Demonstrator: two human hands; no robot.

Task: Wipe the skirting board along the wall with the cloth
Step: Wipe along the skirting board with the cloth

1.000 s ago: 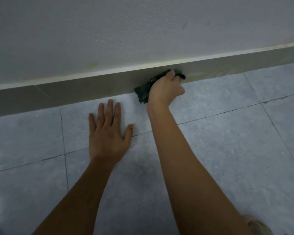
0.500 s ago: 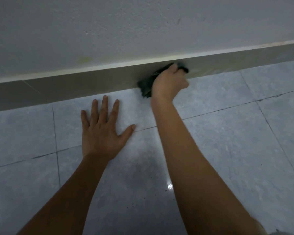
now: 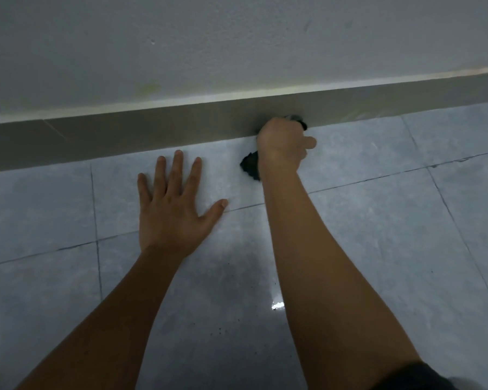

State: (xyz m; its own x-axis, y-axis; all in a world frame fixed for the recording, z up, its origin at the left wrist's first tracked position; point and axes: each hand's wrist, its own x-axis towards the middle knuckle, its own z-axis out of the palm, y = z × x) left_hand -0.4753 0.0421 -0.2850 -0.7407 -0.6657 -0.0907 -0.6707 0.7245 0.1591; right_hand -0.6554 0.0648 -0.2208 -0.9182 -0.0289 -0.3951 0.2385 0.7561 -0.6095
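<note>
Both hands are down low: my right hand (image 3: 282,144) is clenched around the dark cloth (image 3: 250,166), pressing it against the grey skirting board (image 3: 152,130); my left hand (image 3: 175,209) lies flat, fingers spread, on the floor tiles (image 3: 378,220) just beside it.

Grey tiled floor (image 3: 378,220) with dark grout lines, left hand (image 3: 175,212) pressed flat on it
</note>
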